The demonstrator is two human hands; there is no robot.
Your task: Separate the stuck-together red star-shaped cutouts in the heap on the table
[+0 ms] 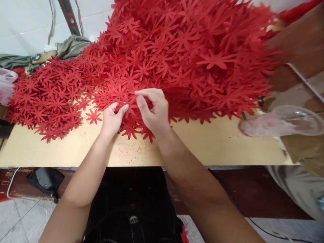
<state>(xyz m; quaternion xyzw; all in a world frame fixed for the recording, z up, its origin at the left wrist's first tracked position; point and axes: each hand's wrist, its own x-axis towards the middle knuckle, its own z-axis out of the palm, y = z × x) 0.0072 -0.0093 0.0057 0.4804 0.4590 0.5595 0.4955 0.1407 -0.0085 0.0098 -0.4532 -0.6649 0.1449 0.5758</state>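
The left grip (111, 119) pinches a red flower cutout (130, 107). The right grip (156, 110) curls just beside it, and whether it holds anything cannot be told. Beyond both grips, a heap of similar cutouts (172, 50) covers much of the counter (222, 141).

Worktop (215, 145): pale yellow, straight front edge.
Main heap of red flower-shaped cutouts (164, 60): piled high, centre to right.
Smaller heap (50, 98): same cutouts, left end.
Single cutout (93, 116): between the heaps.
Red specks (134, 153): near front edge.
Clear plastic container (283, 125): right end.
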